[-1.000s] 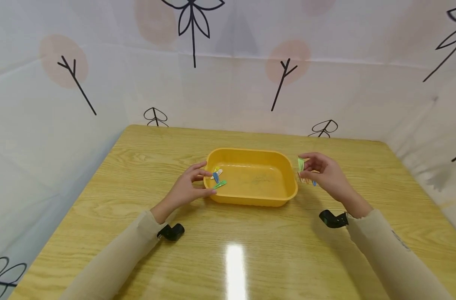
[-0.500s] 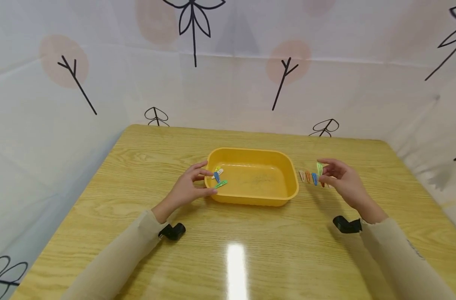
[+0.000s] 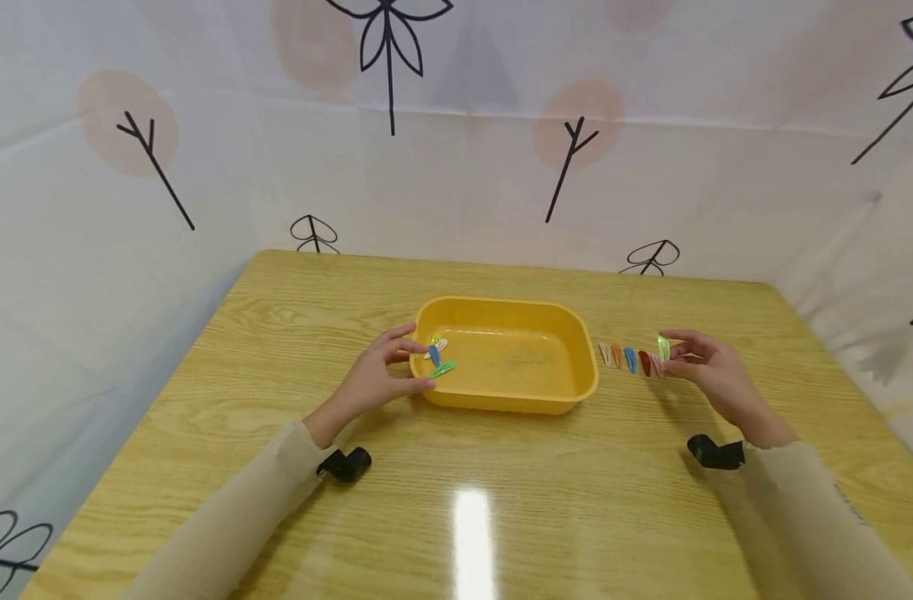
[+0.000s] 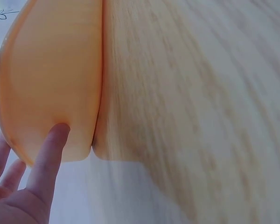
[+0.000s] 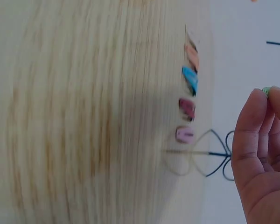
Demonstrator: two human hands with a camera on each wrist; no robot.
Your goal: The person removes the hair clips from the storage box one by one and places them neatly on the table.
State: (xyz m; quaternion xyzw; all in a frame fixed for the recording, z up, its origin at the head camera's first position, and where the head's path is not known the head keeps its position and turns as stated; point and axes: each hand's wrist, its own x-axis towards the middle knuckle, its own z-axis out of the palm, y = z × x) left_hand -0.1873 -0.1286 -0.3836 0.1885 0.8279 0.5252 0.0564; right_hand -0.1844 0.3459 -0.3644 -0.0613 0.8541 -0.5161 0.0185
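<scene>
My left hand (image 3: 373, 375) holds the left end of a yellow plastic basin (image 3: 501, 402); in the left wrist view its thumb (image 4: 56, 144) presses the outer wall while the fingers reach the rim. Inside, near that hand, lie a blue hair clip (image 3: 434, 356), a green hair clip (image 3: 443, 369), plus a white and a yellow one. Between thumb and fingertips my right hand (image 3: 714, 379) pinches a light green hair clip (image 3: 664, 348), held above the table at the right end of a row of hair clips. Only its tip (image 5: 266, 91) shows in the right wrist view.
The row right of the basin runs from a beige clip (image 3: 604, 355) through orange, blue (image 3: 631, 360) and dark red (image 3: 645, 363) to a pink clip (image 3: 656, 364). Everything rests on a wood-grain table (image 3: 396, 517), with a patterned white cloth (image 3: 456, 183) behind.
My right hand has carried the light green hair clip rightward along the row, from beside the basin to beyond the pink clip, uncovering the row. The left hand and basin stay put.
</scene>
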